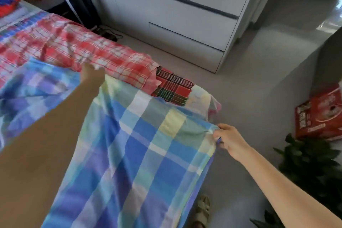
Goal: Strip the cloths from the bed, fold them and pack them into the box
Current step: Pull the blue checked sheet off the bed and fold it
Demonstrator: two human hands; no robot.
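A blue, green and yellow checked cloth [140, 146] is stretched over the bed's near corner. My right hand [228, 139] pinches its right corner just off the bed's edge. My left hand [91, 75] reaches forward along the cloth's far edge and grips it there, though blur hides the fingers. Behind lies a red and white checked cloth [74, 46], rumpled across the bed. A dark red tartan cloth [172, 87] shows beneath it at the bed's corner. A red printed box [318, 116] stands on the floor at the right.
White wardrobe doors and drawers [185, 24] stand behind the bed. A black tower appliance [77, 3] with a cable stands by the bedside. A green plant [311, 168] is at the lower right, and my sandalled foot [202, 209] is on the grey floor.
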